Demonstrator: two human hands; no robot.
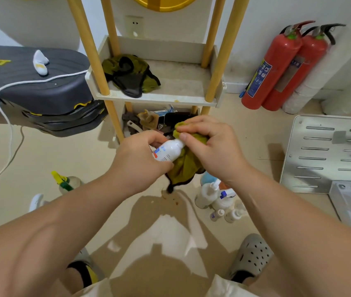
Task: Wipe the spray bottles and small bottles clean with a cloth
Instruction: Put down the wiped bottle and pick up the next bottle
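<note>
The job looks mid-way at best: one item is being wiped and several seem to wait. At the far left a sprayer point(67, 182) with a yellow and green trigger stands alone on the floor point(63, 151), well apart from the hands; whether it has been cleaned cannot be told. In the middle, held in the air in front of the shelf's lower tier, the left grip point(142, 159) has its fingers curled round the base end of the bottle point(168, 151), which lies tilted with its neck toward the right. The cloth point(186, 163) is bunched over that neck, its loose end hanging below, and the right grip point(211, 151) pinches it there, thumb against the bottle's shoulder. So the step in hand is probably rubbing the top; the body may come after. Further right and lower, a cluster point(213, 196) of white bottles stands close together on the floor: a pump one, a trigger one, and some tiny ones in front. Nothing shows which of them are done. The bottle itself is small, white and smooth, with a label in red, blue and fine print near its base; its cap is hidden under the cloth, and no dirt is visible on the part that shows.
</note>
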